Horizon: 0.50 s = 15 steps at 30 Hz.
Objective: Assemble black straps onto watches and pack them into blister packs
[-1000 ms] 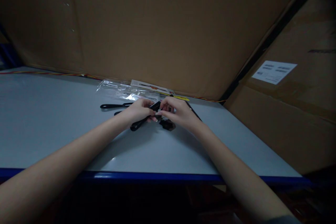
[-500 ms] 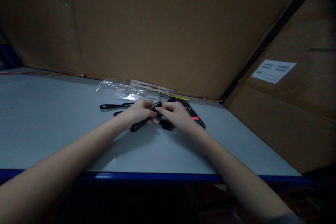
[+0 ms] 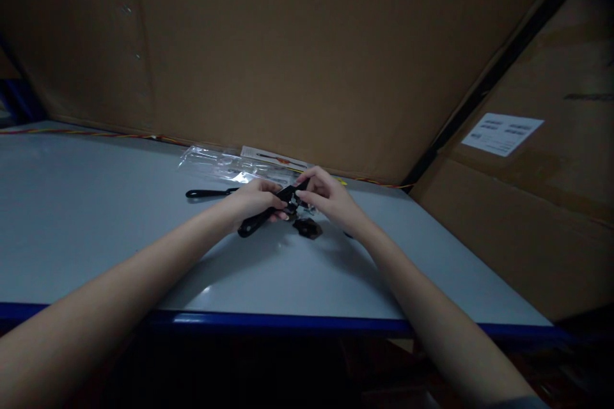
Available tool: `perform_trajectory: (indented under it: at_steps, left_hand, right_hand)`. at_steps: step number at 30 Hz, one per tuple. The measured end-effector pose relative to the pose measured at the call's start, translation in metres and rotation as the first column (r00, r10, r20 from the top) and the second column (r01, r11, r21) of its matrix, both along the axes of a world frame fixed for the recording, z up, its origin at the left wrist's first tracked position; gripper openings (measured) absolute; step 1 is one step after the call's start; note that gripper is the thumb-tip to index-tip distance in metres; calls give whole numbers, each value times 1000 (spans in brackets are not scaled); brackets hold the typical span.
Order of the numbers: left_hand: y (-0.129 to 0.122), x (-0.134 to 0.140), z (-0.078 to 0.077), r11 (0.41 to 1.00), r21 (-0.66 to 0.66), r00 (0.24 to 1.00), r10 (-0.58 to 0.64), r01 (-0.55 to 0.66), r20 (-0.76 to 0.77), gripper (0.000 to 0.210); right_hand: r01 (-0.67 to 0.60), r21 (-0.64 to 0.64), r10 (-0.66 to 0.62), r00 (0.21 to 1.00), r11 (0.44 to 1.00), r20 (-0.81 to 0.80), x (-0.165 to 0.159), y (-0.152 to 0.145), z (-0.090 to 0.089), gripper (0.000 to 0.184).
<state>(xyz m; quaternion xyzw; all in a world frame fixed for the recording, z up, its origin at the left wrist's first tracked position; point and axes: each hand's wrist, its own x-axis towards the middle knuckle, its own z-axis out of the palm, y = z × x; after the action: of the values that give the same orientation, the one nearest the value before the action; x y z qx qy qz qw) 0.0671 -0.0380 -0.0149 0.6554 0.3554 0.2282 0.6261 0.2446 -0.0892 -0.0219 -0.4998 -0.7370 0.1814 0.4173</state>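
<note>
Dimly, cardboard walls (image 3: 254,64) rose behind and right of the pale, blue-edged table (image 3: 119,236), clear packaging (image 3: 211,163) lying towards its rear. The left hand (image 3: 256,199) gripped the black-handled tool (image 3: 252,224) slantwise above it — probably for steadiness — while the right hand (image 3: 329,198) curled at its far end, whether pinching could not be told; a small dark piece (image 3: 307,228) lay nearby

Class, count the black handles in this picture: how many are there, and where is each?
2. One loose black handle lies on the table, its far end hidden by the left hand; the held black handle is in that hand. Others may be hidden.
</note>
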Motion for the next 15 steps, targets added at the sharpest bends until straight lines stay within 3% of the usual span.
perform_trajectory:
  at_steps: [2, 5, 15]
  left_hand:
    - [0, 0, 0, 1000, -1, 1000, -4, 4, 21, 11]
    - [0, -1, 0, 1000, 13, 999, -16, 16, 37, 15]
    - [1, 2, -4, 994, 89, 998, -61, 61, 3, 12]
  right_hand:
    - [-85, 11, 84, 996, 996, 32, 1, -2, 2, 34]
    - [-153, 44, 146, 981, 987, 125, 1, -3, 4, 24]
    - [-26, 245, -14, 987, 969, 158, -8, 0, -4, 14]
